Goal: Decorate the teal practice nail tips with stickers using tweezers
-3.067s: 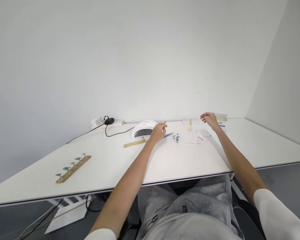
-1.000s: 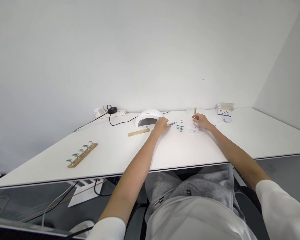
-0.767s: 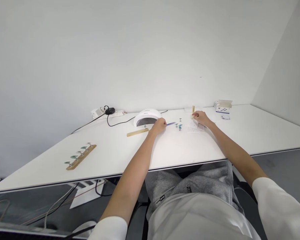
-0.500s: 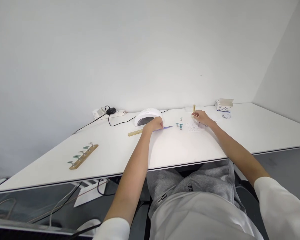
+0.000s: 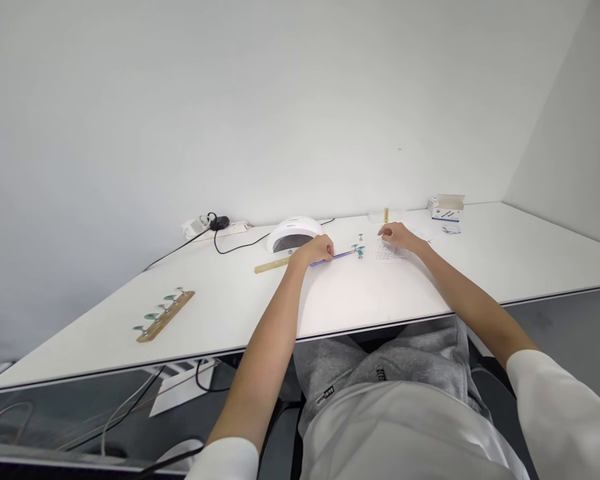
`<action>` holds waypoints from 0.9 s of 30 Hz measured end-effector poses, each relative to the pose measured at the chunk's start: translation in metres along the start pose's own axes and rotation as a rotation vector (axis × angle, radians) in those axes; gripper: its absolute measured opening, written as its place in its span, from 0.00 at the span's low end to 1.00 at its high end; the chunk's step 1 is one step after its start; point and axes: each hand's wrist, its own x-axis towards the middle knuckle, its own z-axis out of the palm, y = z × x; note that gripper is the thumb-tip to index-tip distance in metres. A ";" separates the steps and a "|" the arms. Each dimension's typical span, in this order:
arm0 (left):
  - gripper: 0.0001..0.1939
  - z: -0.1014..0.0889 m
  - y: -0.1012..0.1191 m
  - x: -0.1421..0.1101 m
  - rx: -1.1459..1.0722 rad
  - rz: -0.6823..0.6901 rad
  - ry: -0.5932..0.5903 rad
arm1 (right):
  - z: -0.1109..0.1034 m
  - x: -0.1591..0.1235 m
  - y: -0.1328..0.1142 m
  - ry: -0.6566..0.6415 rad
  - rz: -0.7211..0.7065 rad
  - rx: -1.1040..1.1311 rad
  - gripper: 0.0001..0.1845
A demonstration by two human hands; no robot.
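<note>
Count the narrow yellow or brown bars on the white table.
2: a brown wooden bar with small stands, far left, and a pale yellow bar before the white arched lamp, partly behind the left wrist.

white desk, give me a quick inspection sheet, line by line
surface: white desk, spills: nothing seen
things at hand: slim blue tool, its tip by teal-topped pieces; printed sheet
clutter: open carton at the back right; wooden strip with upright stands at the left
hands: left hand pinches the tool; right hand over the sheet, grip unclear
cables: black cable on the desk; more hang beneath
surroundings: plain wall behind; other people: nothing seen
</note>
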 end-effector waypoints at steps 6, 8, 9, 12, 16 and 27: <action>0.07 0.011 -0.001 0.013 0.039 0.010 0.029 | -0.002 0.000 0.000 -0.019 0.003 -0.007 0.11; 0.07 0.015 0.001 0.016 0.048 0.007 0.056 | -0.002 0.000 0.000 -0.027 0.008 -0.004 0.11; 0.07 0.018 0.002 0.017 0.053 0.004 0.075 | -0.002 0.000 0.000 -0.030 0.008 -0.004 0.11; 0.07 0.024 0.006 0.019 0.069 0.004 0.138 | -0.002 0.000 0.001 -0.038 0.004 -0.011 0.11; 0.07 0.025 0.006 0.020 0.074 0.002 0.157 | -0.004 -0.001 0.000 -0.044 0.011 -0.025 0.11; 0.08 -0.001 0.006 0.001 0.035 -0.013 -0.054 | -0.008 -0.004 -0.004 -0.110 0.021 -0.097 0.09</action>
